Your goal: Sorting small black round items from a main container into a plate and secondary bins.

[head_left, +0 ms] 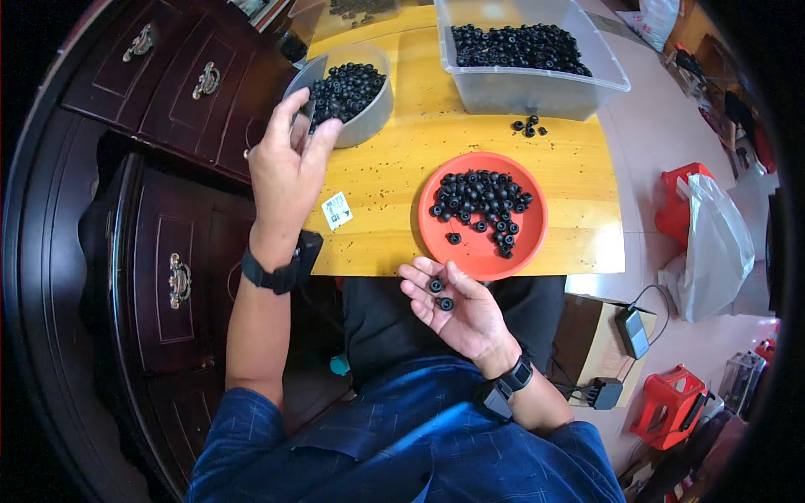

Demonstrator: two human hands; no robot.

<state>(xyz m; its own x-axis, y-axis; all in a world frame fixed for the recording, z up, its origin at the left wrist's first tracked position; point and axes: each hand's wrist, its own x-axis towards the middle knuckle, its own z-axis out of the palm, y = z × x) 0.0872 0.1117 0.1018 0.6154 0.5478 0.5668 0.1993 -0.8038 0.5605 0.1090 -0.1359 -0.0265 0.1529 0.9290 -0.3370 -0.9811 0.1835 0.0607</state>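
Observation:
My left hand (288, 163) is raised over the near rim of a grey round bowl (369, 117) full of small black ring-shaped parts; its fingertips are pinched together at the rim, and whether they hold a part is not clear. My right hand (453, 306) lies palm up at the table's near edge, with two small black rings (440, 294) resting on its fingers. Just beyond it, an orange round plate (470, 256) carries several of the same black rings.
A clear plastic bin (537, 88) with many black rings stands at the back, three loose rings (530, 127) in front of it. A white label (337, 210) lies on the yellow wooden table (579, 184). Dark wooden cabinets (180, 84) stand left; red crates and a white bag sit on the floor right.

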